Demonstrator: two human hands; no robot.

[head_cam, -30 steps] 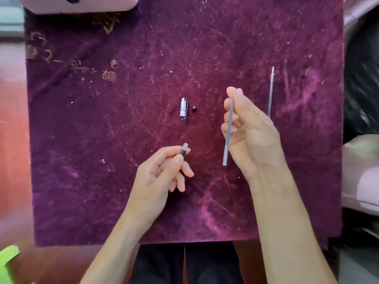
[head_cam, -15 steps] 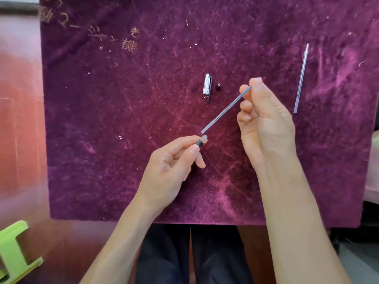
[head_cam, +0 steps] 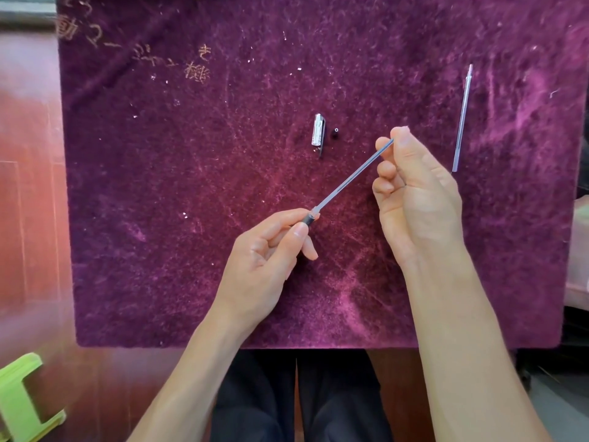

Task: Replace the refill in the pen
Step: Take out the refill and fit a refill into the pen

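My left hand (head_cam: 266, 250) grips the pen barrel (head_cam: 308, 219); only its dark end with a clear rim shows past my thumb and fingers. My right hand (head_cam: 414, 199) pinches a thin grey refill (head_cam: 353, 177) by its upper end. The refill slants down to the left, and its lower tip sits at the barrel's mouth. A second thin refill (head_cam: 462, 118) lies on the purple velvet mat (head_cam: 191, 186) to the right of my right hand. The clear pen cap with a dark clip (head_cam: 318, 134) lies at the mat's centre, with a small black end piece (head_cam: 335, 131) beside it.
The mat covers a reddish wooden table (head_cam: 32, 186). A green plastic object (head_cam: 22, 400) sits at the lower left off the mat. My dark-trousered legs (head_cam: 296, 400) show below the mat's front edge. Gold embroidery (head_cam: 194, 70) marks the mat's upper left.
My right hand swung the refill from upright to a slant and brought its lower tip to the barrel's mouth. My left hand kept its grip on the barrel. The camera view shifted left and down.
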